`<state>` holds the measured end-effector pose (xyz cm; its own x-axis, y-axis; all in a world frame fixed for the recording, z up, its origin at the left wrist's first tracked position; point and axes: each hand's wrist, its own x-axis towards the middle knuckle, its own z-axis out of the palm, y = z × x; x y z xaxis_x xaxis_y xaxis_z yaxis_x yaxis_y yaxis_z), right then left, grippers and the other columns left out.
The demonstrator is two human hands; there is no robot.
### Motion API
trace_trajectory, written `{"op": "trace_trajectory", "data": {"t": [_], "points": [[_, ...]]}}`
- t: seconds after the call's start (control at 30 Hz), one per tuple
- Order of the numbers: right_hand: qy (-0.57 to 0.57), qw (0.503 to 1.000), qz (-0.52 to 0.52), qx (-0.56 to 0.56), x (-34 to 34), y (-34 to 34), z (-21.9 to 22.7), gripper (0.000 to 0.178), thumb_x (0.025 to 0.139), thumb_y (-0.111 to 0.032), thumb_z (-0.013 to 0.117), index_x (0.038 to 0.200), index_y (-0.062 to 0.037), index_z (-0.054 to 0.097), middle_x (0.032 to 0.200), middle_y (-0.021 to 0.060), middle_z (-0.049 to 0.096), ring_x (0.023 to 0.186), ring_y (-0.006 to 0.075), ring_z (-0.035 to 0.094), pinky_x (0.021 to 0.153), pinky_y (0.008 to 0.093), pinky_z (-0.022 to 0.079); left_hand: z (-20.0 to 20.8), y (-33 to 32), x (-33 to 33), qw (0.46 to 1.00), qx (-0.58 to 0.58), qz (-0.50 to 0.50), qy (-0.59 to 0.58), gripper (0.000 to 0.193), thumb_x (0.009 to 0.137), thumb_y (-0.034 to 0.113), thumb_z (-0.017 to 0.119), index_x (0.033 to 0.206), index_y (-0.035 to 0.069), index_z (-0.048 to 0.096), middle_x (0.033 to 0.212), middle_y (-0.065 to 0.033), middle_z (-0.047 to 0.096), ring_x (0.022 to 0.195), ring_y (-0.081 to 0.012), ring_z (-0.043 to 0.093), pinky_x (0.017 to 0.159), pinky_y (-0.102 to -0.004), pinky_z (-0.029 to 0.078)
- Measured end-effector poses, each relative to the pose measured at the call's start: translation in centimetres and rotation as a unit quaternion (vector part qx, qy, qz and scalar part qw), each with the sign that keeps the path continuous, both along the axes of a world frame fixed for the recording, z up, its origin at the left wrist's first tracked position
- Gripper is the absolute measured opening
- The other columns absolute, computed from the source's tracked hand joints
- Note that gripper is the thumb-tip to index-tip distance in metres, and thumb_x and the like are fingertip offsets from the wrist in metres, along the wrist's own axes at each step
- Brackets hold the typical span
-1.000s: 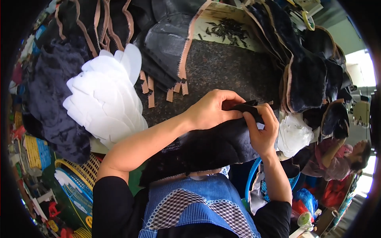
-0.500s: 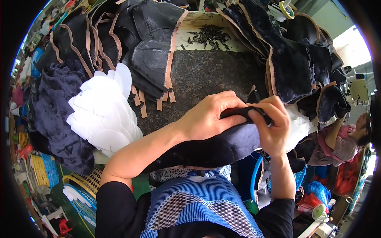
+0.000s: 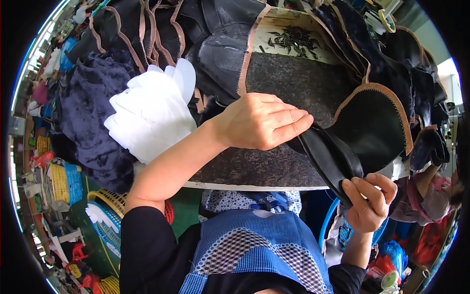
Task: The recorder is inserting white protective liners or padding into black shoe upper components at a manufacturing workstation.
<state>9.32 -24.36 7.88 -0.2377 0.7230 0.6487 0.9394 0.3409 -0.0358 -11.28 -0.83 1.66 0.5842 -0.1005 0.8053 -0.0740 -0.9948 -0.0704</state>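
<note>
A black leather boot upper (image 3: 369, 125) with a tan zigzag-stitched edge is stretched between my two hands over the right side of the table. My left hand (image 3: 264, 121) is closed, its fingertips gripping the folded end at the middle of the table. Lower down and to the right, my right hand (image 3: 368, 202) pinches the other end of the fold between thumb and fingers, near the table's front edge. The leather's smooth side faces up, with a raised fold running between the hands. What lies under my left palm is hidden.
Left of my forearm lies a fanned pile of white thin pieces (image 3: 152, 110), beside dark fluffy fabric (image 3: 95, 122). More black uppers (image 3: 220, 51) are stacked at the back left, others (image 3: 391, 73) at the right. Black scraps (image 3: 293, 40) lie at the back. A person (image 3: 431, 198) sits at the right.
The upper has turned from its dark fluffy side to its smooth leather side. My hands have spread apart, the right one moving down and right. The view has shifted slightly.
</note>
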Motion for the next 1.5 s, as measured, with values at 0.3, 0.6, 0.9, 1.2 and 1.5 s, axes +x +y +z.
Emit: {"op": "trace_trajectory", "data": {"t": [0.3,0.6,0.9,1.2,1.5], "points": [[0.046,0.999,-0.016,0.011,1.3,3.0,6.9,0.024,0.068,-0.005,0.077,0.091,0.0006,0.075,0.094,0.0143,0.067,0.093,0.0334,0.065,0.084,0.0434,0.052,3.9,-0.7,0.9,0.888,-0.373,-0.179,0.202,0.01,0.093,0.008,0.072,0.1,0.002,0.07,0.087,-0.0127,0.07,0.078,-0.0175,0.07,0.069,-0.0271,0.053],[0.311,0.942,-0.018,-0.126,3.2,5.6,1.1,0.03,0.091,-0.007,0.072,0.121,-0.0048,0.07,0.113,0.0061,0.069,0.102,0.0159,0.064,0.09,0.0292,0.05,-7.3,0.3,-4.0,0.743,-0.611,0.095,0.257,0.045,0.102,0.026,0.065,0.073,0.003,0.039,0.063,-0.0029,0.033,0.065,-0.009,0.031,0.054,-0.0347,0.031],[0.094,0.979,0.061,-0.172,-3.8,3.4,-7.1,0.044,0.069,0.002,0.082,0.11,-0.0018,0.069,0.112,0.0143,0.069,0.102,0.034,0.064,0.087,0.0433,0.054,-1.8,-4.3,-8.1,0.906,-0.334,0.073,0.251,0.038,0.09,0.018,0.077,0.123,0.004,0.064,0.117,-0.0116,0.064,0.106,-0.0275,0.067,0.09,-0.0375,0.057],[0.043,0.968,0.064,-0.24,-4.0,2.6,-10.0,0.044,0.071,0.001,0.077,0.115,-0.0029,0.072,0.111,0.0122,0.068,0.098,0.0327,0.062,0.087,0.0446,0.049,-4.5,-4.0,-12.3,0.891,-0.241,0.039,0.383,0.047,0.09,0.039,0.074,0.119,0.003,0.068,0.135,-0.012,0.061,0.126,-0.0282,0.058,0.105,-0.0429,0.047],[0.474,0.85,-0.168,-0.155,3.9,0.8,-10.3,0.025,0.1,-0.015,0.067,0.119,-0.0012,0.059,0.104,0.0066,0.063,0.096,0.0141,0.061,0.086,0.0285,0.052,-4.5,-7.9,-4.2,0.891,-0.192,0.093,0.401,0.097,0.076,0.012,0.072,0.156,-0.012,0.022,0.164,-0.0304,0.022,0.155,-0.0415,0.022,0.127,-0.0497,0.019]]}}
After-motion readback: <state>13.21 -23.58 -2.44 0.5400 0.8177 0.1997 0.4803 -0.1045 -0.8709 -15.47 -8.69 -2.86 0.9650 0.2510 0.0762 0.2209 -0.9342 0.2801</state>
